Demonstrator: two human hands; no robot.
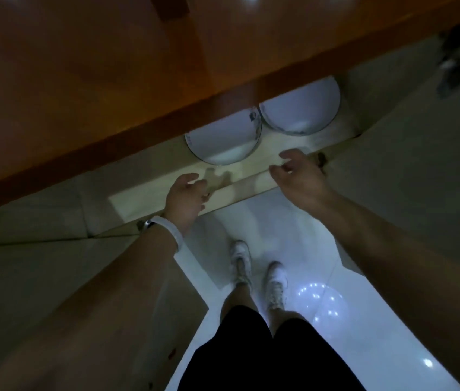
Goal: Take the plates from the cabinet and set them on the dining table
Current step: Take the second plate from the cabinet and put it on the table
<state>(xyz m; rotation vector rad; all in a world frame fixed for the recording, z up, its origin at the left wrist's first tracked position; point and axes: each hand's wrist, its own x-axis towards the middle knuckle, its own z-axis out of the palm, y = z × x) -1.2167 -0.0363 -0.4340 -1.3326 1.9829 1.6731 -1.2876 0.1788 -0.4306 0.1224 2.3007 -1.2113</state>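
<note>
Two white plates with dark rims lie side by side on a pale cabinet shelf (282, 145), partly hidden under the brown countertop. The left plate (223, 142) and the right plate (302, 108) almost touch. My left hand (185, 198), with a white wristband, hovers at the shelf's front edge just below the left plate, fingers loosely curled and holding nothing. Over the shelf edge, below the right plate, my right hand (299, 176) has its fingers spread and relaxed, touching no plate.
A glossy brown countertop (110, 80) overhangs the shelf. Open grey cabinet doors stand at the left (39, 249) and right (420, 165). Below me are my legs and white shoes (257, 275) on a shiny white floor.
</note>
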